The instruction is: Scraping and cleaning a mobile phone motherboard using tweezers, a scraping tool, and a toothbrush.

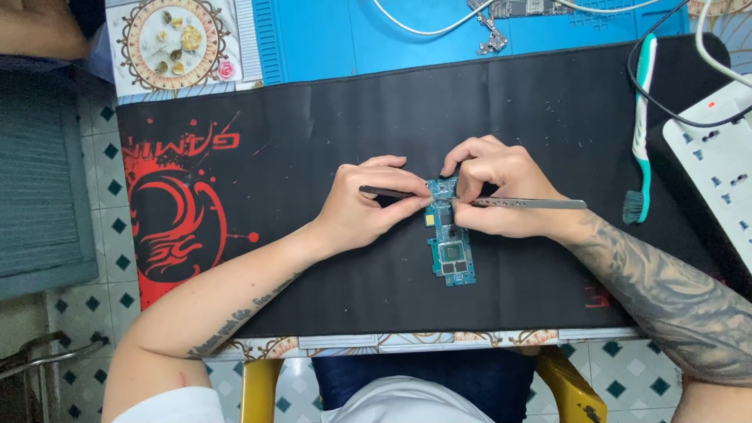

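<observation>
Hands (368,205) (501,196) grip tools, prob. tweezers (529,203), over mid-mat board (448,243).

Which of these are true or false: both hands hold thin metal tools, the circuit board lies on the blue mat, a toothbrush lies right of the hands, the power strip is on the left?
1. Both the left hand and the right hand hold thin metal tools. True.
2. The circuit board lies on the blue mat. False: it lies on the black desk mat.
3. A toothbrush lies right of the hands. True.
4. The power strip is on the left. False: it sits at the right edge.
</observation>
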